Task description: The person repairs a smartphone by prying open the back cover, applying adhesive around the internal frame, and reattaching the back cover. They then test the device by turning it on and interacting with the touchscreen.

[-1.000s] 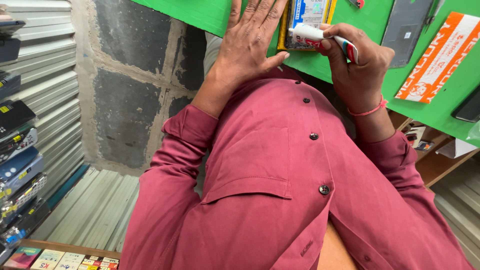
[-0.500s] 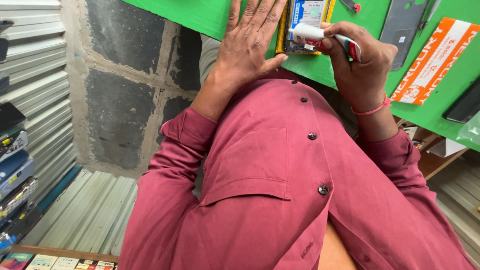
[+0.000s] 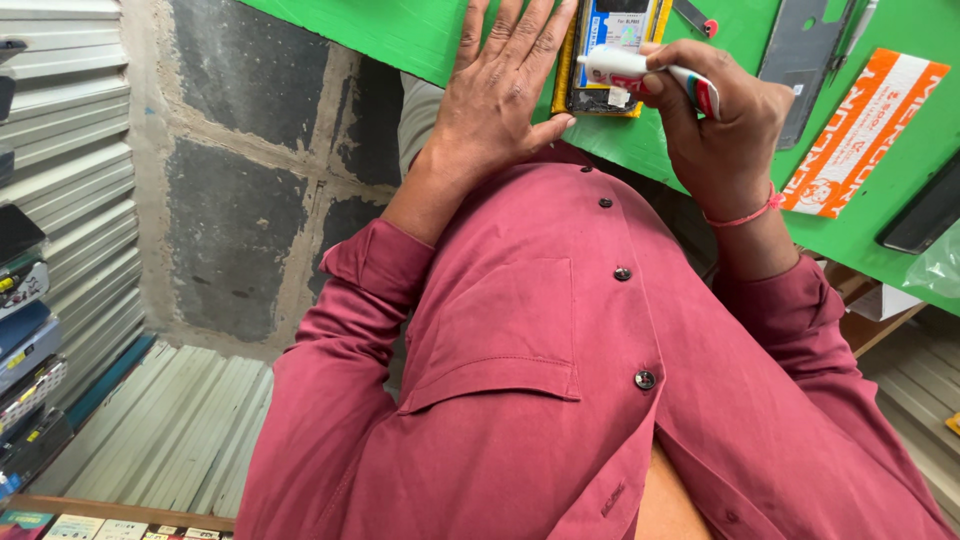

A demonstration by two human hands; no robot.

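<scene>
1. Green bench fills the top of the view, same as a second ago; the framing has only drifted a bit.
2. Maroon shirt takes up most of the bottom.
3. Left hand stays flat and open on the bench, fingers spread, thumb touching the opened phone.
4. Right hand is closed around a small white glue tube, nozzle still resting at the phone's lower edge.
5. Barely any movement, so my guess is the gluing is still mid-way.
</scene>
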